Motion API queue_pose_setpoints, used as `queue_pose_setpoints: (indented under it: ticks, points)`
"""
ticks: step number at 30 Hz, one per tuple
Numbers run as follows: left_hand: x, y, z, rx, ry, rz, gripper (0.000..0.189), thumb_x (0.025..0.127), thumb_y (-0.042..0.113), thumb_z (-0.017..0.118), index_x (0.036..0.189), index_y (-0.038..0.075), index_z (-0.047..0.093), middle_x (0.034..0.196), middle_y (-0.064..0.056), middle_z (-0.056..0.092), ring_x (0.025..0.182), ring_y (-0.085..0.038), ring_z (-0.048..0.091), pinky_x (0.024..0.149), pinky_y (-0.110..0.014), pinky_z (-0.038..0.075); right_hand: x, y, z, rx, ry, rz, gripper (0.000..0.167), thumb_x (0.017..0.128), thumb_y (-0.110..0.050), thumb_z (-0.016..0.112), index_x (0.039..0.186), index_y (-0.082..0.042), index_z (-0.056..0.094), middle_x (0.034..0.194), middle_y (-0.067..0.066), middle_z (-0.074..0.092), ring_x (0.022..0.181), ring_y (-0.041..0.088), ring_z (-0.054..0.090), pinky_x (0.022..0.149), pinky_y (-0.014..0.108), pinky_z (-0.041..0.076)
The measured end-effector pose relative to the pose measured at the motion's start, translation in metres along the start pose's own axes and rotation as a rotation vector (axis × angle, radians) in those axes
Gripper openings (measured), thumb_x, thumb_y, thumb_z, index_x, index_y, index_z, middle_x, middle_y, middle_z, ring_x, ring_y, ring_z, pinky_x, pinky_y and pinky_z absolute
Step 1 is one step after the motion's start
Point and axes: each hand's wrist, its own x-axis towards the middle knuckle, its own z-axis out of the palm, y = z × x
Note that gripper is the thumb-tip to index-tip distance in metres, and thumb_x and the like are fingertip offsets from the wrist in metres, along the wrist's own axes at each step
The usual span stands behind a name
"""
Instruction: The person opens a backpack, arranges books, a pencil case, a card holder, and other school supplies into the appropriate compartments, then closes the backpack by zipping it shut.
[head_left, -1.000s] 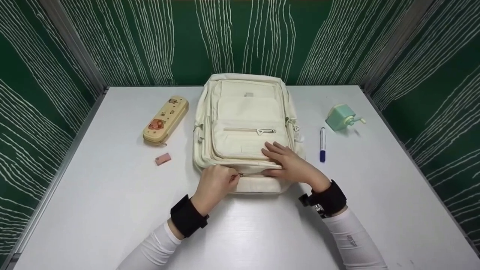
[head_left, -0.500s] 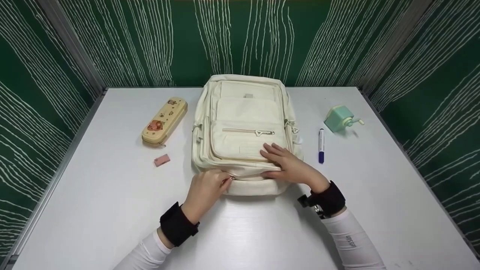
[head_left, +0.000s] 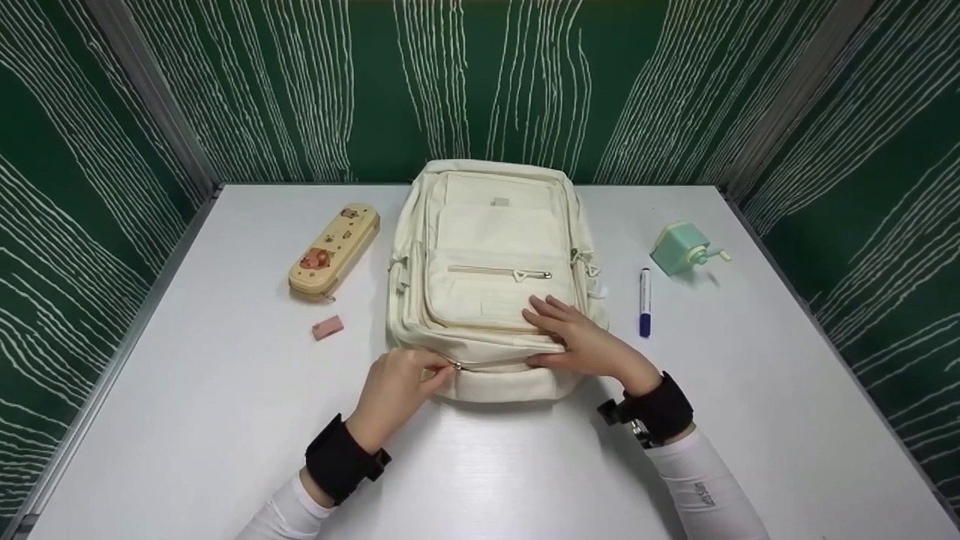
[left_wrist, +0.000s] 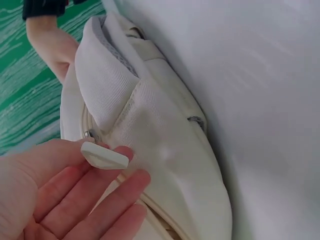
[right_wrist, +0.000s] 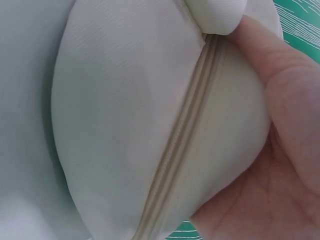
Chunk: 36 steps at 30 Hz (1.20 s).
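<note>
A cream backpack [head_left: 495, 225] lies on its back, its bottom end towards me. At that end my left hand [head_left: 397, 386] pinches a zipper pull; the left wrist view shows the pale pull tab [left_wrist: 104, 156] between thumb and fingers, below a metal slider [left_wrist: 90, 134]. My right hand [head_left: 581, 341] rests on the lower right of the backpack, fingers spread and fairly straight over the front pocket. Its thumb [right_wrist: 270, 57] presses the fabric beside the zipper [right_wrist: 182, 130], whose tracks run side by side in the right wrist view.
To the left lie a yellow pencil case [head_left: 334, 251] with printed pictures and a pink eraser [head_left: 328, 327]. On the right are a marker [head_left: 645, 302] with a dark blue cap and a mint-green crank pencil sharpener [head_left: 681, 249]. The white table [head_left: 187, 420] meets green walls.
My left hand has drawn the zipper pull leftwards along the backpack's bottom end. The right hand has stayed at the same spot on the bag.
</note>
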Motion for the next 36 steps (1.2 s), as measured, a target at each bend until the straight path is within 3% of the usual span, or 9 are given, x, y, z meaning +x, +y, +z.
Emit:
queue_pose_setpoints:
  ticks: [4,9,14,17,23,28,36]
  points:
    - [-0.002,-0.009,-0.006,0.001,0.005,-0.045,0.006,0.087,0.019,0.081,0.087,0.014,0.082,0.083,0.002,0.080,0.072,-0.016,0.074,0.064,-0.034,0.056,0.001,0.000,0.000,0.005,-0.002,-0.007,0.076,0.089,-0.029,0.079,0.151,0.000,0.046,0.163,0.028,0.033,0.153,0.054,0.023,0.124,0.069,0.020]
    - [-0.007,-0.031,-0.016,0.024,0.018,-0.122,0.006,0.088,0.017,0.080,0.088,0.012,0.082,0.085,-0.002,0.082,0.080,-0.020,0.078,0.069,-0.040,0.060,-0.003,0.003,0.000,-0.021,0.016,-0.029,0.074,0.090,-0.025,0.079,0.149,0.004,0.047,0.161,0.031,0.035,0.151,0.057,0.027,0.122,0.070,0.023]
    - [-0.002,-0.043,-0.025,0.028,-0.011,-0.171,0.007,0.088,0.016,0.080,0.090,0.010,0.083,0.086,-0.006,0.081,0.083,-0.022,0.078,0.073,-0.042,0.061,-0.002,0.005,0.000,-0.035,0.044,-0.057,0.073,0.088,-0.021,0.081,0.148,0.005,0.049,0.160,0.032,0.036,0.149,0.058,0.029,0.120,0.070,0.026]
    - [0.002,-0.051,-0.032,0.072,-0.016,-0.177,0.007,0.087,0.014,0.080,0.089,0.007,0.082,0.085,-0.007,0.081,0.081,-0.024,0.078,0.071,-0.042,0.060,0.000,0.004,0.002,-0.037,0.032,-0.062,0.074,0.087,-0.020,0.081,0.148,0.005,0.048,0.160,0.032,0.036,0.149,0.058,0.029,0.120,0.071,0.026]
    - [0.016,-0.074,-0.041,0.162,-0.044,-0.176,0.009,0.088,0.014,0.079,0.089,0.006,0.082,0.087,-0.009,0.081,0.084,-0.030,0.077,0.080,-0.048,0.055,0.001,0.002,0.000,-0.037,0.015,-0.060,0.075,0.085,-0.014,0.082,0.149,0.006,0.047,0.161,0.032,0.035,0.150,0.057,0.027,0.121,0.070,0.024]
    - [0.033,-0.090,-0.048,0.192,-0.078,-0.190,0.008,0.088,0.013,0.078,0.090,0.006,0.082,0.090,-0.012,0.081,0.085,-0.034,0.076,0.073,-0.049,0.060,0.000,0.002,0.001,-0.035,0.005,-0.064,0.076,0.085,-0.013,0.083,0.149,0.006,0.046,0.161,0.032,0.034,0.150,0.057,0.027,0.121,0.070,0.025]
    - [0.060,-0.105,-0.051,0.267,-0.135,-0.108,0.010,0.086,0.014,0.081,0.091,0.005,0.082,0.090,-0.011,0.081,0.085,-0.032,0.076,0.073,-0.049,0.059,0.000,0.000,0.000,-0.023,-0.008,-0.049,0.078,0.084,-0.015,0.084,0.149,0.004,0.047,0.161,0.032,0.035,0.150,0.057,0.027,0.121,0.070,0.026]
